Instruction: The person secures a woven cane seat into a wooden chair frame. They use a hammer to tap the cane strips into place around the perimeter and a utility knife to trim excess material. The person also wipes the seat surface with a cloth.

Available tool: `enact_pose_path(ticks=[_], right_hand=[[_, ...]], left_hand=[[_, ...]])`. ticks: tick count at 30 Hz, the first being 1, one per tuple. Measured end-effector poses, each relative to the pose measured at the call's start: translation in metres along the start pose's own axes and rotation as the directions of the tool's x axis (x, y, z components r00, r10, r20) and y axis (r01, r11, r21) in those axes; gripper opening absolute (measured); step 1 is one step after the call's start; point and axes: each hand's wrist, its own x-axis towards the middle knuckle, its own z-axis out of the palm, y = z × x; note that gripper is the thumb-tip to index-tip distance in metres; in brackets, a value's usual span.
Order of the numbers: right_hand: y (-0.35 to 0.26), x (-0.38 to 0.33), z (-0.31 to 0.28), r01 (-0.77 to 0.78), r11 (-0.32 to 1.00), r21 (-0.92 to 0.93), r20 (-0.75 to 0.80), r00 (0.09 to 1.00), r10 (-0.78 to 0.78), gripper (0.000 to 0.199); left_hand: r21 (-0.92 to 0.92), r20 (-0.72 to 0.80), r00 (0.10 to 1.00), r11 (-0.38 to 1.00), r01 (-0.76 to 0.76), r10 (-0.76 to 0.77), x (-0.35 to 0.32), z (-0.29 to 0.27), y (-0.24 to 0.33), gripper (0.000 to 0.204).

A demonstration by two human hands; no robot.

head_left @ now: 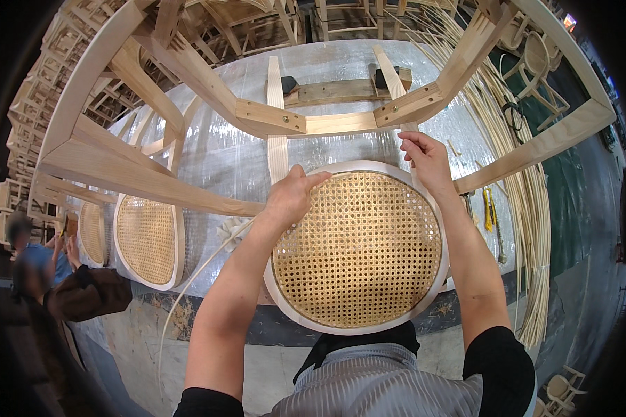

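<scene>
Cane seat [358, 250] is lying nearest, round, pale-rimmed, under an upturned chair frame [271, 118]. Left hand [289, 198] is pressing its far rim, fingers together; right hand [424, 160] is pinching a cane strand [405, 144] there.

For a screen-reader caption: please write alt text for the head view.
Two bare hands, left hand and right hand, press the far rim of a round cane-woven seat on a foil-covered table, beneath a pale wooden chair frame.

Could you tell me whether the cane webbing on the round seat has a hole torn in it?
No, the round seat shows an unbroken cane weave right across.
</scene>
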Motion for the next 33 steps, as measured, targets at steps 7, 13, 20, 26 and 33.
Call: enact_pose_path(ticks=[7,13,20,26,33], right_hand=[[0.0,-0.003,0.003,-0.007,1.0,0.024,0.001,1.0,0.007,0.022],[0.004,-0.005,0.002,0.004,1.0,0.004,0.008,1.0,-0.004,0.022],[0.007,-0.005,0.007,-0.025,0.998,-0.065,0.034,0.999,0.027,0.021],[-0.003,-0.011,0.047,0.192,0.93,-0.314,0.142,0.978,-0.154,0.02],[-0.018,-0.016,0.053,0.183,0.964,-0.191,0.023,0.983,-0.182,0.018]], left_hand=[[-0.01,-0.023,1.0,1.0,-0.022,0.021,0.002,0.0,0.002,0.058],[-0.016,-0.018,1.0,1.0,-0.005,0.004,0.005,0.002,0.004,0.051],[0.069,-0.008,1.0,0.998,-0.001,0.002,0.007,0.004,0.002,0.056],[0.222,-0.013,1.0,0.975,-0.005,0.008,0.006,0.005,0.005,0.063],[0.289,-0.022,0.997,0.955,-0.069,0.078,0.005,0.008,0.009,0.073]])
